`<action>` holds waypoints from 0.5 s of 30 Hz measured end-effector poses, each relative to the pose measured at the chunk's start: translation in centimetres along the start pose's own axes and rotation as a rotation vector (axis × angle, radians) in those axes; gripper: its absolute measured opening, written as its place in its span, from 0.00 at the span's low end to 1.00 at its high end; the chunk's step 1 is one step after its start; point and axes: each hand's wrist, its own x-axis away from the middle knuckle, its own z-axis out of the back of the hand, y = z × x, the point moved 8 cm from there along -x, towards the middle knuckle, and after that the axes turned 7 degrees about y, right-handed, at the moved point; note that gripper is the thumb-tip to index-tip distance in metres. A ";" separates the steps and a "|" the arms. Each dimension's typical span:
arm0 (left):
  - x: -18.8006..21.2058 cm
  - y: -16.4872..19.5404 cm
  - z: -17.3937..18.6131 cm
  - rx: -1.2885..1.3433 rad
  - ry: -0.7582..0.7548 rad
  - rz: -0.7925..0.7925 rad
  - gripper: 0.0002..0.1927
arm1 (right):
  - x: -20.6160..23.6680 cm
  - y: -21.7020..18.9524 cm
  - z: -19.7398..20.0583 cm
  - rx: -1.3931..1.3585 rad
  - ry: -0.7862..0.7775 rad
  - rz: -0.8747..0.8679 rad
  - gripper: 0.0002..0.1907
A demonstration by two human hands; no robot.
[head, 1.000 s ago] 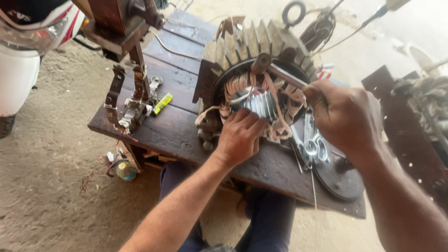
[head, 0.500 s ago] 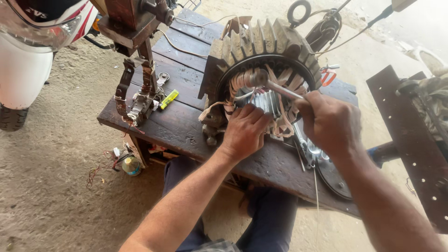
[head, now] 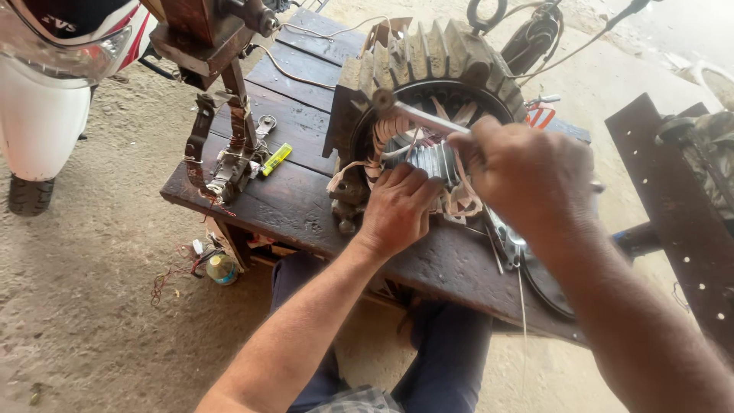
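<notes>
A finned motor stator housing (head: 428, 57) stands on a dark wooden table (head: 306, 99), its round bore facing me. Copper windings with pale insulating strips (head: 390, 134) fill the bore. My left hand (head: 397, 210) presses against the winding bundle (head: 432, 160) at the lower mouth of the bore, fingers curled on it. My right hand (head: 527, 176) is shut on a metal rod-like tool (head: 417, 115), whose round end reaches the upper left rim of the bore.
A rusty metal fixture (head: 225, 145) and a small yellow lighter (head: 276, 159) sit on the table's left part. A dark round plate (head: 547, 283) lies by the front right edge. A white scooter (head: 46, 99) stands at left, a perforated dark beam (head: 673, 206) at right.
The view has tilted and closed in. My right hand has shifted left over the bore with the tool, whose tip now sits at the upper left rim. My left hand stays on the windings.
</notes>
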 end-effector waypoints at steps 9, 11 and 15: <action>0.6 -0.3 -1.0 -0.017 -0.020 -0.018 0.09 | 6.1 5.1 -2.3 -0.303 0.235 -0.172 0.17; 0.5 -0.3 -1.4 0.028 -0.025 -0.032 0.08 | 8.1 6.0 -1.9 -0.309 0.328 -0.199 0.15; 0.3 0.4 -1.3 0.048 -0.030 -0.079 0.07 | 15.0 6.9 -3.2 -0.528 0.440 -0.548 0.07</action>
